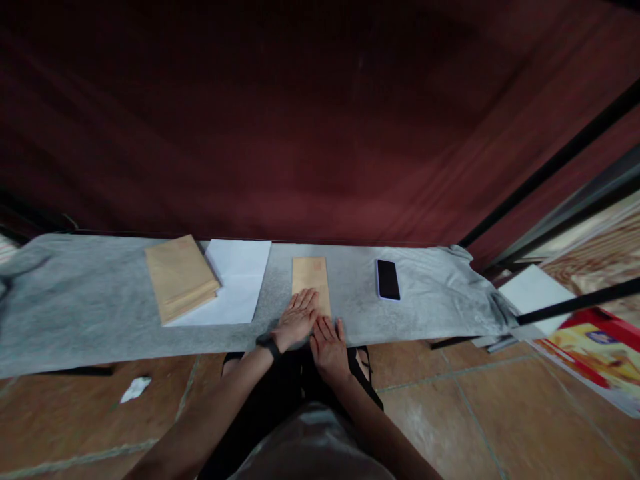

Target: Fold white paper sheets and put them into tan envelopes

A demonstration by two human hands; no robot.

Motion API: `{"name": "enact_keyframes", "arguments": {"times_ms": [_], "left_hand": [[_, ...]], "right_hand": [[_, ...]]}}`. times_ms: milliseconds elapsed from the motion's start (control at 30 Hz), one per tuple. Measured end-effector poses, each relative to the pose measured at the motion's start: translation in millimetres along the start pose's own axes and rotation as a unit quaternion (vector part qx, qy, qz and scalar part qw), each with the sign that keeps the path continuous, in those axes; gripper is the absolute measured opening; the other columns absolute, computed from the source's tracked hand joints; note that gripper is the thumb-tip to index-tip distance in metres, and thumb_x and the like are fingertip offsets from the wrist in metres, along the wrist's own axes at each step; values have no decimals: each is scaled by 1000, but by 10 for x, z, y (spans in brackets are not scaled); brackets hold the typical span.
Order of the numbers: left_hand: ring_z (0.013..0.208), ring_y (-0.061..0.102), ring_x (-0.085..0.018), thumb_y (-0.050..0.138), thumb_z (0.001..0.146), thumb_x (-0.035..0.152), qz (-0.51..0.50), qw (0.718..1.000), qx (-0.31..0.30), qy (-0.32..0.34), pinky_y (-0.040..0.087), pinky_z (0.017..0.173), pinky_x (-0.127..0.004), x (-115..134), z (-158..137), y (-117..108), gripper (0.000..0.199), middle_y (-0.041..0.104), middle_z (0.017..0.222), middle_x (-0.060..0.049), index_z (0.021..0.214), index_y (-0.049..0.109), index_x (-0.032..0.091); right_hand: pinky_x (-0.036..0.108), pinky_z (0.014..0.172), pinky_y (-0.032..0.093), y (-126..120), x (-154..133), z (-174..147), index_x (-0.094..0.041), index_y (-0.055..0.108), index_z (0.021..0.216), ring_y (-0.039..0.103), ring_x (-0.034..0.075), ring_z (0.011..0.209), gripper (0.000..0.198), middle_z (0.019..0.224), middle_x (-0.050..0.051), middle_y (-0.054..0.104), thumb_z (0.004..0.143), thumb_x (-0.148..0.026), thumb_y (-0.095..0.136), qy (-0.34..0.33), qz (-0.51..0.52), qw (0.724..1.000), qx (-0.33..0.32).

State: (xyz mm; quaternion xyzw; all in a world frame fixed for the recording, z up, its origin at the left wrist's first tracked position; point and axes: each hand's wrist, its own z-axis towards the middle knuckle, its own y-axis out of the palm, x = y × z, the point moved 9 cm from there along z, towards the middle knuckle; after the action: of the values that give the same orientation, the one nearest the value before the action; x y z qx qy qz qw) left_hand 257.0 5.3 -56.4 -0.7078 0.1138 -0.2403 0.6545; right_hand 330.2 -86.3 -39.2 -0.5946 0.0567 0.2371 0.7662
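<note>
Likely light and easily creased, the envelope [309, 272] lies on the tabletop [350, 283] under your left hand [296, 321], right hand [331, 350] at its near end, fingers [303, 300] outstretched, gripping nothing; hold its long edges.

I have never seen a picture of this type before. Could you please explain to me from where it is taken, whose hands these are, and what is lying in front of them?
There is no machine here: a person uses their own left hand and right hand, both bare. The single picture comes from a camera worn on the head, looking forward and down. On a surface covered with grey cloth lie, from left to right, a stack of brown envelopes partly overlapping white paper, a single brown envelope, and a phone with a dark screen. The left hand rests flat on the single envelope; the right hand's fingertips are at its near end. Neither hand is gripping anything.
</note>
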Motion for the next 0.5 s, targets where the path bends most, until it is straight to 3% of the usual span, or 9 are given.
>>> {"name": "enact_keyframes", "arguments": {"times_ms": [267,500], "left_hand": [[152,22,-24,27,99,31,-21,998,56,-24,16,123,-50,-97,737,-112,57,35,161,-8,155,35,18],[150,28,-26,31,98,31,-41,996,75,-11,18,121,-54,-121,887,-134,56,39,159,-9,153,40,20]], "right_hand": [[51,122,22,-50,-16,22,-24,50,146,46,23,139,42,149,7,53,104,-29,43,7,-9,1000,3],[50,120,27,-33,-16,25,-24,49,146,45,25,140,43,150,7,52,103,-30,44,-4,-24,1000,3]]}}
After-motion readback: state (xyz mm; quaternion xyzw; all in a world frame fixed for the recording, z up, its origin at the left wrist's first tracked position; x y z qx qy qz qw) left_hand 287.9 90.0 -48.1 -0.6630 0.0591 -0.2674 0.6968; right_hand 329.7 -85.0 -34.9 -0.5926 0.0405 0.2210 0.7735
